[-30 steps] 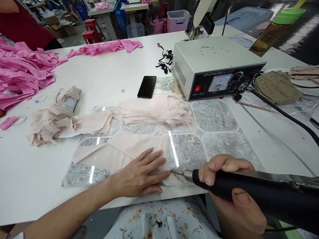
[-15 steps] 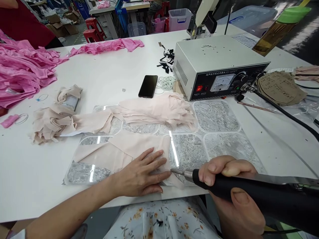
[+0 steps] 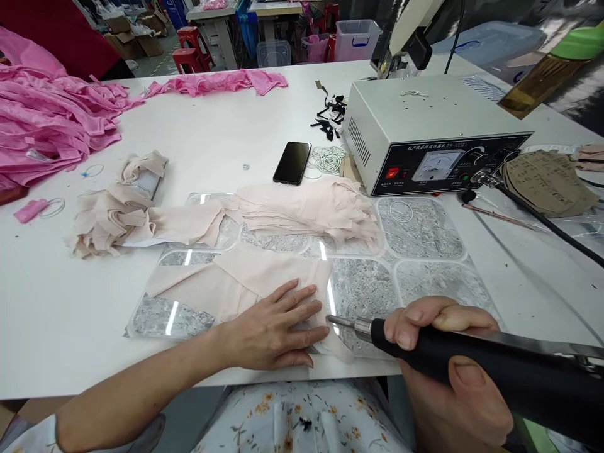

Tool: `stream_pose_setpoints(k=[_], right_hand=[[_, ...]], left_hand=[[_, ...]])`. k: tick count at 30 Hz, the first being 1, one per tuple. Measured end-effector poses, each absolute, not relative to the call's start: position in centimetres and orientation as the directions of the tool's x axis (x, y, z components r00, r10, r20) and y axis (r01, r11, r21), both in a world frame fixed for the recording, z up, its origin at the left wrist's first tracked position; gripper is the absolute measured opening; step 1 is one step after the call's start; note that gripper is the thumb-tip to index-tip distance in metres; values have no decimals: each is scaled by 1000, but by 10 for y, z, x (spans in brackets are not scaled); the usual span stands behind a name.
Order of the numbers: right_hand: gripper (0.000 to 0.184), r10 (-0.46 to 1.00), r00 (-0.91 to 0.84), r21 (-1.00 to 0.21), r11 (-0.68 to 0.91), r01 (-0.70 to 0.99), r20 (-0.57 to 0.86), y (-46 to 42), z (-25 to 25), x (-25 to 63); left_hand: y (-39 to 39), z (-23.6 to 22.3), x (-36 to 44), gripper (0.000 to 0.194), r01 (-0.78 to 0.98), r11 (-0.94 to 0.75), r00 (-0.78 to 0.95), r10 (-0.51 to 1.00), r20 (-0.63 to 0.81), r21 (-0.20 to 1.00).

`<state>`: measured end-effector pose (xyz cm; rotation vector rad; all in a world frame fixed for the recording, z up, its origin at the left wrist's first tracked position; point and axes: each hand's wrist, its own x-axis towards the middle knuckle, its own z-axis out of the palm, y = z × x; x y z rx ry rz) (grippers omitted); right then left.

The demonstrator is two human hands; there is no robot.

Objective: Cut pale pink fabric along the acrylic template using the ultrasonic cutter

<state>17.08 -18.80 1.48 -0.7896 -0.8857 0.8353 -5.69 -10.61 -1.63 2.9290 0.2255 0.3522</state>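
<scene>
My left hand (image 3: 278, 330) lies flat with fingers spread on a pale pink fabric piece (image 3: 268, 270), pressing it onto a grey stone-patterned mat (image 3: 363, 296). Wrapped in my right hand (image 3: 453, 358) is a black handheld ultrasonic welding tool (image 3: 509, 371) with a slim metal tip. That tip points left and meets the fabric's right edge, close to my left fingertips. Just beyond, a stack of pale pink fabric pieces (image 3: 306, 211) rests across the mat, beside a bunched fabric pile (image 3: 111, 220) on the left.
A grey control box (image 3: 434, 132) with a meter stands at the back right, its black cable (image 3: 547, 217) running right. A black phone (image 3: 292, 162) and elastic cord (image 3: 328, 160) lie beside it. Pink garments (image 3: 51, 113) cover the far left, near a person in red (image 3: 56, 31).
The whole view has shifted slightly, so most things appear farther right. The tool's tip has moved a little up along the fabric's edge; my left hand stays flat on the cloth.
</scene>
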Motion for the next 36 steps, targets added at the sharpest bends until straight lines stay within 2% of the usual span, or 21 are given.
stream_pose_setpoints(k=[4,25,36], right_hand=[[12,858,357,-840,474,-266,371,-186,15,172],[13,853,406,-862,446,-241,328,-186,17,173],[14,854,396,-855,454,-251,337,-187,15,174]], left_hand=[[-106,-16,-57,44,134,-972,963,174,207,195],[-105,-14,-56,44,122,-964,963,173,206,236],[-105,-17,-58,47,120,-972,970,158,183,202]])
